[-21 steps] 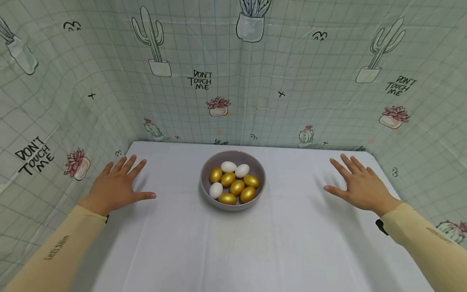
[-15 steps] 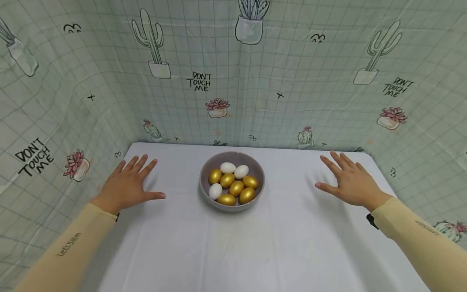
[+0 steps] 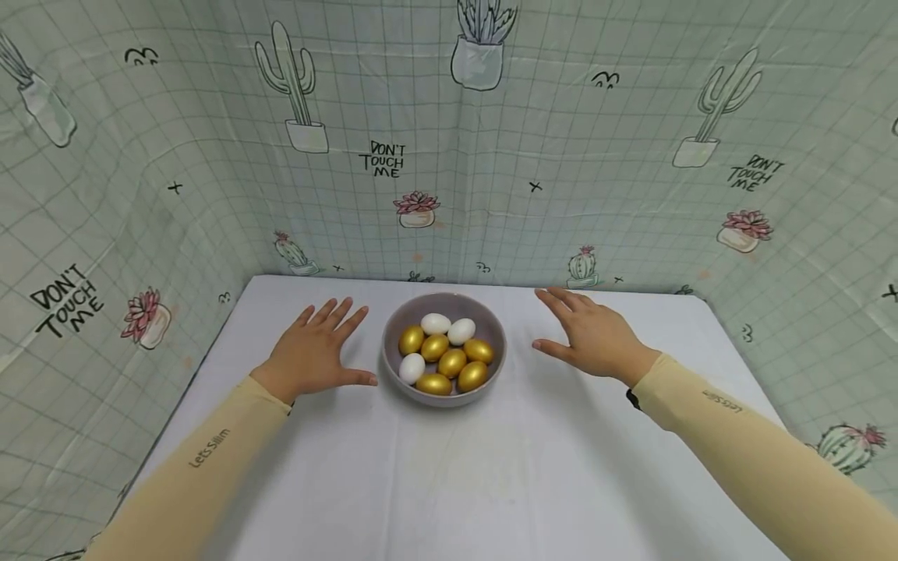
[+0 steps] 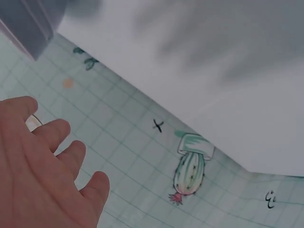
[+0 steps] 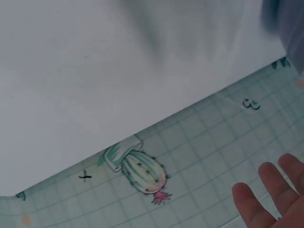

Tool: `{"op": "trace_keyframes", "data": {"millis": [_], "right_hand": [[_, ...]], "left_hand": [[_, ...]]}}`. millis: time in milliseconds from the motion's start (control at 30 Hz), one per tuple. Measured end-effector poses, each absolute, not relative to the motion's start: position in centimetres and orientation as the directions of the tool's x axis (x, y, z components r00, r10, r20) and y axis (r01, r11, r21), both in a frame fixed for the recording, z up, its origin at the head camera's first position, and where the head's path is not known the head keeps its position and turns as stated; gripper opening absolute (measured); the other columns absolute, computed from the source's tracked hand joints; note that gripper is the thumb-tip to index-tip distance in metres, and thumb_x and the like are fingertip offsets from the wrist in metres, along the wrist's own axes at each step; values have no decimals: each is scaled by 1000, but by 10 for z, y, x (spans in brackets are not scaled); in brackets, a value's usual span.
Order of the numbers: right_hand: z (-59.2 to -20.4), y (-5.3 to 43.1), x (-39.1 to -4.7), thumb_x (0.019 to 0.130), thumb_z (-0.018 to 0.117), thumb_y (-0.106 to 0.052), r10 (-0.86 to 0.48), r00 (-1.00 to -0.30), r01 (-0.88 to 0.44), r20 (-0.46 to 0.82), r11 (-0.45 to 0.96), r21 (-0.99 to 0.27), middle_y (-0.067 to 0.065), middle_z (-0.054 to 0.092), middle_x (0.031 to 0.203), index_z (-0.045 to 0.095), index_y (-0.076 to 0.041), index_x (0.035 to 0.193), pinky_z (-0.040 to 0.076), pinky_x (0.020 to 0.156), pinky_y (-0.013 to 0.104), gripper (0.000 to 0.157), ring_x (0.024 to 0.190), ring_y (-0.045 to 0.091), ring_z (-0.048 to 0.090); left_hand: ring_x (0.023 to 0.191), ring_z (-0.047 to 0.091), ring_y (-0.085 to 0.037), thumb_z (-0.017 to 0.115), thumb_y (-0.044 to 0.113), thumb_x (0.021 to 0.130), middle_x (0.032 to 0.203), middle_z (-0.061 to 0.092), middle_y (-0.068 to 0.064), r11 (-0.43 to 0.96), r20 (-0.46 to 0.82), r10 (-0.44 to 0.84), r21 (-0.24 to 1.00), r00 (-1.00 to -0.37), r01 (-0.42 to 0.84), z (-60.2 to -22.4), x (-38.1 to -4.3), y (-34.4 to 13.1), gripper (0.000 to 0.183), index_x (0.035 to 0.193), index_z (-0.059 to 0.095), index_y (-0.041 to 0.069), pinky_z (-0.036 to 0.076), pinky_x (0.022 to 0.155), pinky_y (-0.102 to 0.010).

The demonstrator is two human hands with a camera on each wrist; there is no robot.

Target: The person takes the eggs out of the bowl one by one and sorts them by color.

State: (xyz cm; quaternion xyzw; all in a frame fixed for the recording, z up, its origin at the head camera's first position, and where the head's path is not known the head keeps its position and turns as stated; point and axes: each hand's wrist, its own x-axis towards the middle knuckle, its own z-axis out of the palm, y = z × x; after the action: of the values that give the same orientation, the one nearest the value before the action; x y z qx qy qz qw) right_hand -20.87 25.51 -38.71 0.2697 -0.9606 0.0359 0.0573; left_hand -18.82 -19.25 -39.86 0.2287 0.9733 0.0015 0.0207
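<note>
A round grey-mauve bowl [image 3: 444, 400] stands on the white table, holding several gold eggs [image 3: 473, 375] and three white eggs [image 3: 411, 368]. Just left of the bowl is my left hand [image 3: 309, 354], fingers spread, its thumb tip close to the rim. My right hand [image 3: 596, 335] hovers at the bowl's right, a little farther off, with fingers extended and nothing in them. Part of the bowl's outer wall [image 4: 35, 26] shows at the upper left of the left wrist view. The same bowl [image 5: 293, 35] enters the right wrist view at its upper right corner.
The white tabletop [image 3: 456, 483] runs back to a grid-patterned cloth wall [image 3: 337, 210] printed with cacti and lettering. More of that cloth closes in the left and right sides. Shadows of the hands fall on the table.
Both hands have moved inward from the table's sides toward the bowl, the left one rightward and the right one leftward. The bowl and its eggs have stayed in place.
</note>
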Motion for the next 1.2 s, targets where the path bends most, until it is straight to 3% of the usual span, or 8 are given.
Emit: {"op": "trace_keyframes", "data": {"millis": [333, 633, 833, 967, 1200], "right_hand": [[-383, 183, -216, 93, 66, -52, -591, -799, -598, 111, 801, -44, 13, 58, 134, 48, -11, 147, 56, 80, 50, 70, 116, 33, 60], [-389, 134, -225, 95, 65, -43, -616, -788, -615, 13, 786, -66, 6, 65, 115, 60, -10, 134, 57, 66, 42, 52, 90, 21, 66], [-395, 110, -229, 96, 67, -42, -613, -787, -600, -73, 788, -140, 9, 62, 128, 59, -9, 136, 56, 83, 43, 53, 100, 22, 66], [-400, 98, -231, 96, 68, -40, -620, -776, -605, -112, 783, -144, 10, 64, 125, 60, -7, 134, 52, 93, 40, 51, 104, 22, 65], [-411, 84, -233, 96, 68, -39, -609, -781, -595, -138, 793, -133, 6, 68, 111, 61, -9, 132, 54, 85, 35, 48, 88, 17, 64]], "left_hand": [[148, 20, -38, 53, 87, 74, 161, 25, -18, 879, -53, 477, 14, -877, 477, -407, -192, -172, 117, 159, 27, 10, 14, 117, -56], [148, 20, -37, 56, 88, 72, 160, 27, -18, 872, -81, 489, 69, -868, 485, -412, -194, -164, 120, 158, 28, 9, 15, 117, -55], [148, 21, -37, 53, 91, 70, 160, 27, -18, 874, -92, 486, 67, -869, 482, -412, -196, -159, 124, 158, 28, 5, 16, 117, -55], [147, 21, -36, 53, 90, 70, 160, 28, -19, 880, -98, 475, 73, -874, 470, -411, -196, -157, 127, 157, 27, 1, 16, 117, -55], [147, 22, -36, 54, 90, 70, 159, 28, -19, 884, -98, 467, 86, -879, 460, -410, -195, -157, 126, 156, 29, 0, 15, 118, -54]]}}
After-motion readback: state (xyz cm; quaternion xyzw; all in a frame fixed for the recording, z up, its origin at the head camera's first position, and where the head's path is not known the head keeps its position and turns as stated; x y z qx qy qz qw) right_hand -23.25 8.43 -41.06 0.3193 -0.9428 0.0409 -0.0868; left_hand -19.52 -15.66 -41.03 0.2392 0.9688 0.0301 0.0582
